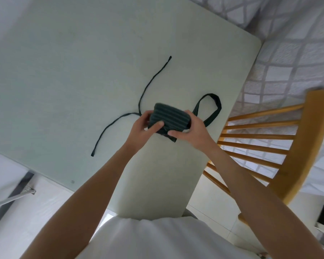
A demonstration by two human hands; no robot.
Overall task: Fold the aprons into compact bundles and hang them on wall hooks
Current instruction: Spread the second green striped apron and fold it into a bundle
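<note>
Partly, both hands [141, 126] [188, 130] cover the rolled apron [168, 116].

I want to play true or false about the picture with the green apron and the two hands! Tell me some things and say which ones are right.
1. Both hands hold the rolled apron bundle. True: the left hand and the right hand grip it from either side.
2. The apron is spread out flat. False: it is folded into a small bundle.
3. Two thin ties trail loose across the white table. True.
4. The neck loop is tucked inside the bundle. False: it sticks out on the right side of the bundle.
5. A wooden chair stands at the right of the table. True.
6. The bundle hangs on a hook. False: it is in the hands, above the table.
</note>
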